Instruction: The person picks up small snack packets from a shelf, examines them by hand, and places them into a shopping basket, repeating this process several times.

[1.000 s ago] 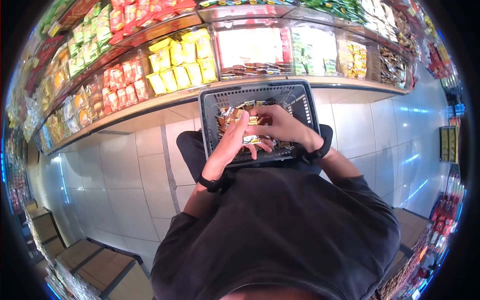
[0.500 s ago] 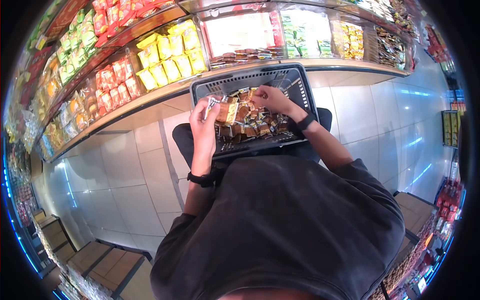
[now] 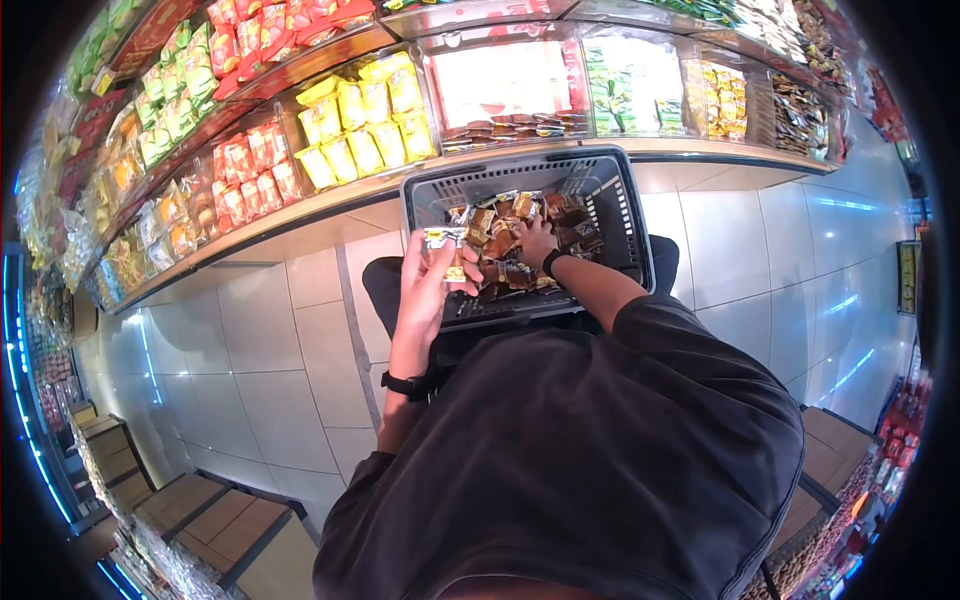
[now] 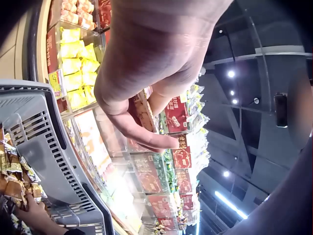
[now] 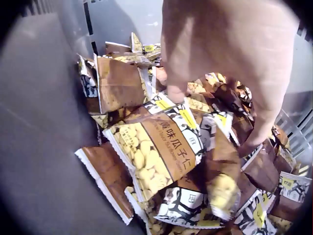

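A grey basket [image 3: 640, 225] holds a heap of small brown packets [image 3: 505, 272]. My left hand [image 3: 425, 285] is raised over the basket's left side, pinching packets [image 3: 447, 240] between thumb and fingers; in the left wrist view the left hand [image 4: 151, 73] hides most of them. Down in the heap, my right hand [image 3: 538, 243] reaches with its fingers spread. The right wrist view shows the right hand [image 5: 230, 58] with its fingertips among the packets, beside one printed with yellow seeds [image 5: 151, 152]. Whether it grips a packet is unclear.
Behind the basket runs a shelf ledge [image 3: 350, 195] with yellow bags [image 3: 365, 115], red bags [image 3: 245, 170] and green packets [image 3: 635, 90] in clear bins. Tiled floor [image 3: 260, 400] lies at the left, with wooden boxes [image 3: 210, 520] at the lower left.
The left hand first came away from the right with packets, then turned them over the basket's left side. The right hand has moved down into the heap.
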Action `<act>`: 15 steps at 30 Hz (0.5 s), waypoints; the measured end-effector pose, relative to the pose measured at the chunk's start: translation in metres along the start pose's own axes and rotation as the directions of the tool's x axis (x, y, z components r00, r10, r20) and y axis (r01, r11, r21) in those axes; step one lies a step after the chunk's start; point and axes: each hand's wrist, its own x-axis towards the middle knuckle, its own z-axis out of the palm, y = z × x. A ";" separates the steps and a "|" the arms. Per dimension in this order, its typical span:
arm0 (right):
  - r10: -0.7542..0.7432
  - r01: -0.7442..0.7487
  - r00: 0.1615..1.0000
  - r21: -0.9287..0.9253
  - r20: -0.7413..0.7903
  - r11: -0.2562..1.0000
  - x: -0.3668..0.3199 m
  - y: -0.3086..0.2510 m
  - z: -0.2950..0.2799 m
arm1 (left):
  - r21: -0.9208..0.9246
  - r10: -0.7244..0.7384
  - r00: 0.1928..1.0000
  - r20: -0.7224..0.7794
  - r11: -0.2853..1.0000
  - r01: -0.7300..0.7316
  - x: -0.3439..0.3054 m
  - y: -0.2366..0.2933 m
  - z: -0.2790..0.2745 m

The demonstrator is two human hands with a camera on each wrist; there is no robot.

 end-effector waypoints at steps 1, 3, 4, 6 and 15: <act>0.000 0.000 1.000 0.001 -0.001 1.000 0.005 0.002 0.006 | 0.004 -0.018 1.000 0.019 1.000 0.018 0.001 -0.002 0.000; -0.017 0.019 0.998 0.038 -0.056 0.999 0.014 0.006 0.013 | 0.017 -0.029 0.999 0.036 0.999 0.028 0.003 -0.003 0.003; -0.025 0.029 0.996 0.055 -0.082 0.998 0.014 0.009 0.015 | 0.028 -0.039 0.998 0.050 0.999 0.038 0.003 -0.003 0.005; -0.053 0.079 0.975 0.114 -0.216 0.990 0.010 0.020 0.004 | 0.022 -0.038 0.997 0.067 0.999 0.037 0.004 -0.002 0.007; -0.265 0.051 0.964 0.992 -0.019 0.113 -0.089 0.019 -0.163 | -0.025 0.002 1.000 0.029 1.000 -0.001 0.016 -0.021 0.001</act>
